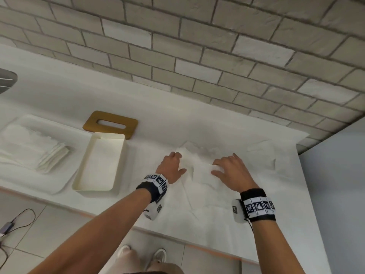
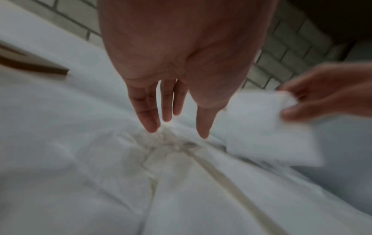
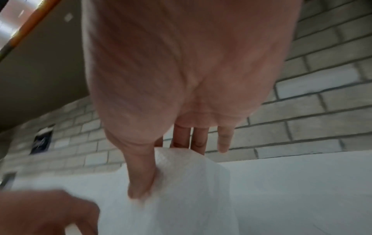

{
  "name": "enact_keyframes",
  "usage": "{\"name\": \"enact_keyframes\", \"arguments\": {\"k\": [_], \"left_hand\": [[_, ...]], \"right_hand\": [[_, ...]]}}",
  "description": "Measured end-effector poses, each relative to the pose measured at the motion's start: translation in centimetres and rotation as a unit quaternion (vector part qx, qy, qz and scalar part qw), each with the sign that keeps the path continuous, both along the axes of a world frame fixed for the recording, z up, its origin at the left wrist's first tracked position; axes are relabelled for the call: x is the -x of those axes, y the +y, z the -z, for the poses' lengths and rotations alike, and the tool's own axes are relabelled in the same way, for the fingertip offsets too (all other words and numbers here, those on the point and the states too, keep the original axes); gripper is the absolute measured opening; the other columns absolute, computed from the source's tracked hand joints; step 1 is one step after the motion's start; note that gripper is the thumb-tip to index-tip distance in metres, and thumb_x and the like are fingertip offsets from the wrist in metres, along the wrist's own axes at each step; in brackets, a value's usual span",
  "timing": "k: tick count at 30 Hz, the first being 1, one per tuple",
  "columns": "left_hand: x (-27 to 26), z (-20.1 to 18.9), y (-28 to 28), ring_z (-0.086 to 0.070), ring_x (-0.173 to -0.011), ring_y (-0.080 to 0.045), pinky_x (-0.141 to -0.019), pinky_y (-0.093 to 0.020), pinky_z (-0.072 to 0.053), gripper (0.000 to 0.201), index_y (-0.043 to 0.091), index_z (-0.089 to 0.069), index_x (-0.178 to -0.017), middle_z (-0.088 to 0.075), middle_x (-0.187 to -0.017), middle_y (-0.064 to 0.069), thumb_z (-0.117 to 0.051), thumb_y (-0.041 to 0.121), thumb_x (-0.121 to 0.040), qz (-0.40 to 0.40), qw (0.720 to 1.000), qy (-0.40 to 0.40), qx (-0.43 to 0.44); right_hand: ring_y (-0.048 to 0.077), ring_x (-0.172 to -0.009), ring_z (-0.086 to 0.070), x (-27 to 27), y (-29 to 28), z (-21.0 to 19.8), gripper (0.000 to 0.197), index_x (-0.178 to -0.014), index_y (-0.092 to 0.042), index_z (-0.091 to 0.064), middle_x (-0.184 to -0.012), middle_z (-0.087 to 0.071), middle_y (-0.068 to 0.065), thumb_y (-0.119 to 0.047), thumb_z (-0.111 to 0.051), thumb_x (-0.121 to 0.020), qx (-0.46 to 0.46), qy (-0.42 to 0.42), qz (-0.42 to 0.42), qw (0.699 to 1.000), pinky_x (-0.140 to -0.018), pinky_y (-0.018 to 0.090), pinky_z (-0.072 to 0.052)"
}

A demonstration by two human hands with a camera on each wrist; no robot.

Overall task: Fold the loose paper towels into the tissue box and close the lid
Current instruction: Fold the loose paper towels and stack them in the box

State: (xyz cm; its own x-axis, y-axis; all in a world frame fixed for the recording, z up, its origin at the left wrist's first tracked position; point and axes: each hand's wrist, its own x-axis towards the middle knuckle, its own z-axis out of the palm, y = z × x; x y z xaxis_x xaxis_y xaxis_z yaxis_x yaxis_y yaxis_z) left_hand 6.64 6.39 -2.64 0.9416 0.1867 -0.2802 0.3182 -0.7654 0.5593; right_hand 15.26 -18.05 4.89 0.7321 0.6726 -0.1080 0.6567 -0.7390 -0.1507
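Nearest me, my left hand hangs flat over the rumpled white sheeting on the counter, fingers straight and apart, gripping nothing, though I cannot tell whether the tips touch the paper. Just to its right, my right hand pinches a paper towel between thumb and fingers, one edge lifted off the surface; the right wrist view shows the thumb pressed into the sheet. I judge I am mid-fold on this towel, so the task is early: nothing has gone in yet as far as I can see. To the left, the cream tissue box stands open, its inside showing bare. Farther left lies a stack of folded towels on more white paper, well apart from the box. Beyond the box, the tan slotted lid lies flat against its far end, still off. More loose towels lie far right. Behind everything runs the brick wall. Nothing blocks the path from my hands to the box.
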Motion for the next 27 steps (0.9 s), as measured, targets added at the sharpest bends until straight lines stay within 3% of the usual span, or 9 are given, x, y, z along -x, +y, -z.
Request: {"name": "enact_keyframes", "arguments": {"k": [3,5,7,10,15,19,22,25,27], "left_hand": [[-1.8,1.6,-0.4,-0.038,-0.140,-0.036,-0.111,-0.049,-0.044,0.086,0.015,-0.031,-0.160,-0.037,-0.156,-0.007,-0.077,0.042,-0.093,-0.001,0.999,0.038,-0.033],[-2.7,2.3,-0.5,-0.037,-0.140,-0.034,-0.109,-0.048,-0.044,0.085,0.019,-0.037,-0.157,-0.040,-0.152,-0.006,-0.081,0.043,-0.089,-0.007,0.997,0.046,-0.054],[-3.4,2.8,-0.6,-0.038,-0.139,-0.032,-0.108,-0.048,-0.043,0.079,0.020,-0.045,-0.152,-0.043,-0.147,-0.006,-0.083,0.044,-0.088,-0.009,0.997,0.046,-0.059],[-3.9,3.5,-0.8,-0.041,-0.134,-0.033,-0.105,-0.047,-0.044,0.063,0.018,-0.056,-0.146,-0.047,-0.140,-0.008,-0.079,0.041,-0.092,-0.028,0.999,0.021,-0.032],[-2.3,1.0,0.0,-0.065,-0.098,-0.027,-0.092,-0.041,-0.052,0.019,0.014,-0.080,-0.107,-0.070,-0.103,-0.006,-0.075,0.030,-0.098,-0.093,0.983,-0.133,0.086],[1.0,-5.1,3.1,-0.069,-0.076,-0.017,-0.075,-0.030,-0.053,0.011,0.022,-0.077,-0.091,-0.072,-0.077,0.010,-0.077,0.031,-0.097,-0.123,0.957,-0.222,0.143],[4.6,-10.0,7.4,-0.068,-0.070,-0.013,-0.069,-0.032,-0.057,0.012,0.023,-0.071,-0.098,-0.073,-0.082,0.008,-0.081,0.027,-0.094,-0.169,0.929,-0.294,0.149],[8.9,-14.4,12.7,-0.069,-0.075,-0.010,-0.070,-0.023,-0.057,0.038,0.027,-0.054,-0.121,-0.072,-0.098,0.006,-0.081,0.022,-0.094,-0.185,0.903,-0.368,0.118],[11.7,-16.7,16.7,-0.071,-0.076,-0.018,-0.076,-0.032,-0.061,0.049,0.037,-0.045,-0.128,-0.073,-0.103,-0.004,-0.078,0.020,-0.096,-0.184,0.901,-0.384,0.080]], "right_hand": [[0.014,-0.092,-0.068,2.2,-2.6,-1.3,0.014,-0.117,-0.028,-0.070,-0.102,-0.073,-0.011,-0.036,-0.065,-0.107,-0.170,0.006,0.042,0.985,-0.125,0.045,-0.033],[0.009,-0.092,-0.067,3.9,-4.0,-2.6,0.010,-0.114,-0.028,-0.069,-0.104,-0.074,-0.017,-0.034,-0.062,-0.110,-0.272,0.039,0.089,0.957,-0.107,0.028,-0.045],[0.008,-0.092,-0.068,5.5,-5.0,-3.8,0.009,-0.110,-0.028,-0.069,-0.100,-0.075,-0.017,-0.032,-0.061,-0.110,-0.349,0.056,0.146,0.924,-0.081,0.015,-0.047],[0.006,-0.079,-0.064,6.6,-6.1,-3.0,0.009,-0.106,-0.028,-0.068,-0.086,-0.070,-0.018,-0.031,-0.061,-0.110,-0.419,0.062,0.224,0.878,-0.067,0.014,-0.043],[0.007,-0.093,-0.071,7.0,-4.7,-0.2,0.010,-0.114,-0.033,-0.068,-0.101,-0.076,-0.018,-0.032,-0.059,-0.111,-0.435,0.086,0.279,0.852,-0.077,0.031,-0.056],[0.010,-0.095,-0.072,8.8,-0.2,-1.3,0.035,-0.139,-0.048,-0.054,-0.104,-0.074,-0.017,-0.030,-0.060,-0.110,-0.419,0.136,0.231,0.867,-0.075,0.016,-0.052],[-0.001,-0.093,-0.067,11.1,4.6,-3.3,0.062,-0.156,-0.051,-0.035,-0.107,-0.071,-0.022,-0.018,-0.059,-0.110,-0.402,0.181,0.149,0.885,-0.080,0.008,-0.046],[-0.007,-0.099,-0.065,13.5,10.5,-4.8,0.045,-0.142,-0.042,-0.056,-0.114,-0.067,-0.031,-0.011,-0.058,-0.109,-0.380,0.195,0.048,0.903,-0.091,0.009,-0.043],[-0.004,-0.107,-0.067,14.7,14.9,-5.4,0.030,-0.128,-0.036,-0.068,-0.116,-0.071,-0.025,-0.013,-0.059,-0.109,-0.391,0.202,0.013,0.898,-0.094,0.016,-0.046]]}}
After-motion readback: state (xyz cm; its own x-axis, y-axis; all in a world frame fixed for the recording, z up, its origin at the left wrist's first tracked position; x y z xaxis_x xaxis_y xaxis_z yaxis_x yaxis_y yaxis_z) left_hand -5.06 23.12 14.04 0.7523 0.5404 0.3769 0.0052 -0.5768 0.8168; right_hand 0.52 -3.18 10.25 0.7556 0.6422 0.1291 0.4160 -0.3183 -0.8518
